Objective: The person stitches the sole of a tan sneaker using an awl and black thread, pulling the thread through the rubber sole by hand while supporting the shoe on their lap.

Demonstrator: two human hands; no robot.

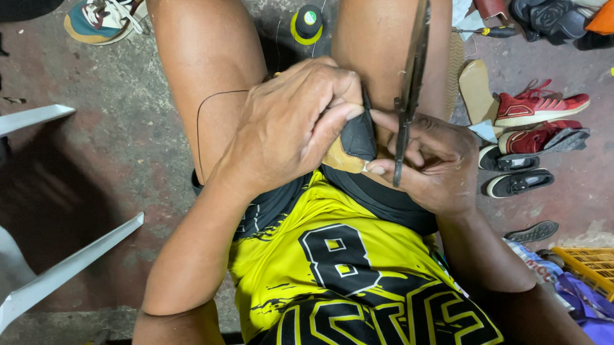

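I sit with bare knees apart over a concrete floor. My left hand pinches a small black and tan shoe part against my lap. My right hand grips large dark scissors, blades pointing up and away, and its fingertips also touch the tan edge of the shoe part. A thin black thread loops over my left thigh.
A black and yellow thread spool lies between my knees. Red sneakers, black shoes, soles and an insole lie at right. A yellow crate sits lower right, a white plastic chair at left, a sneaker top left.
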